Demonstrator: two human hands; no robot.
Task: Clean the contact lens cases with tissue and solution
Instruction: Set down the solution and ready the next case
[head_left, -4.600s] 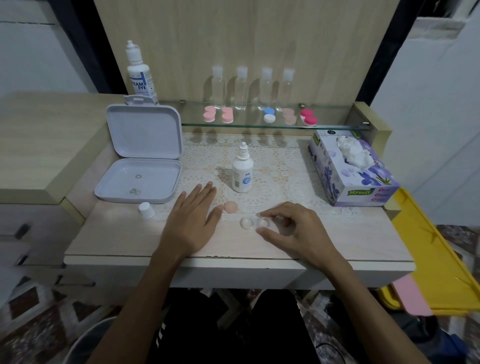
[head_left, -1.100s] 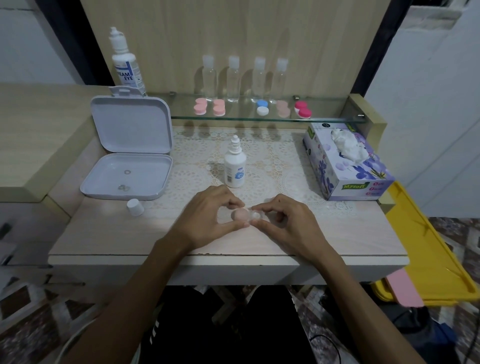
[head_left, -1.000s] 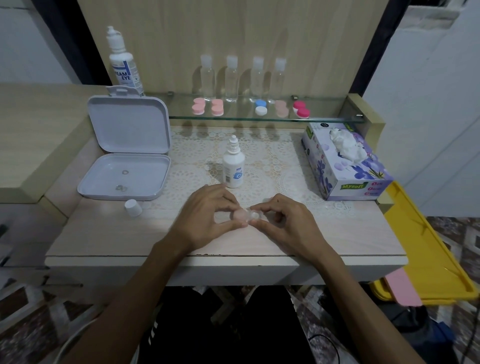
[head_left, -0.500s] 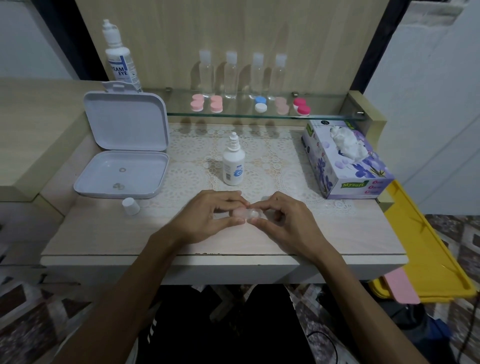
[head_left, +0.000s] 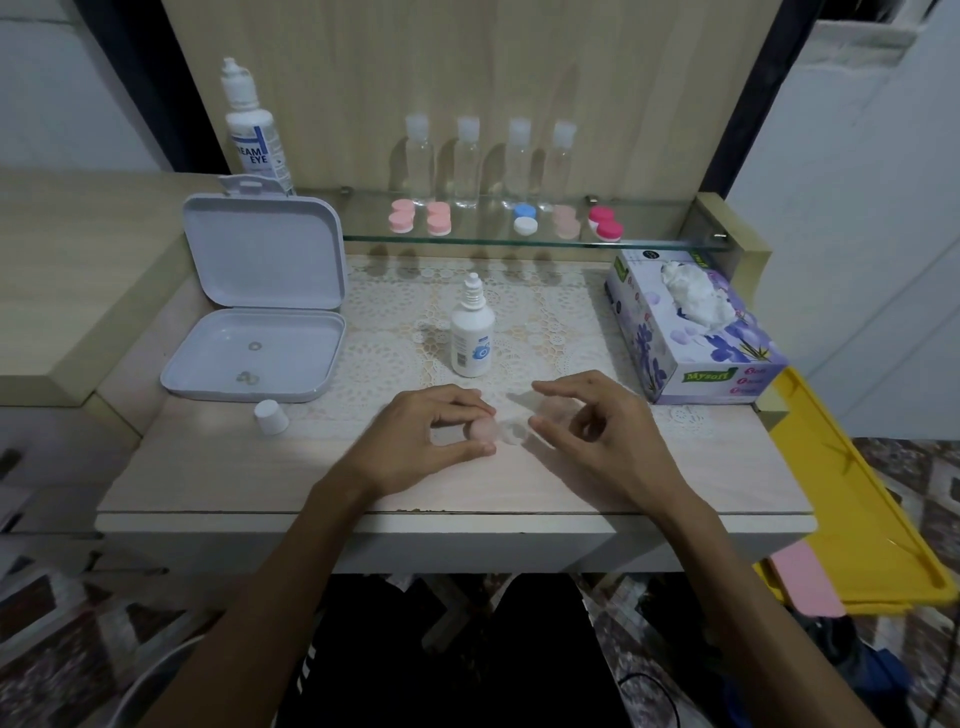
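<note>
At the far left of your desk (head_left: 218, 467) the white box (head_left: 254, 353) lies open, a small white cap (head_left: 271, 416) in front of it. Your left hand (head_left: 415, 441) pinches the pink lid of the lens case (head_left: 493, 432), thumb and fingers curled round it, near the desk's front middle. Behind it the small dropper bottle (head_left: 471, 338) stands upright without a cap. Your right hand (head_left: 597, 431) hovers just beside the case's clear end, its grip apart; whether a fingertip touches the case is hard to tell. The tissue box (head_left: 691, 332) sits at the right.
</note>
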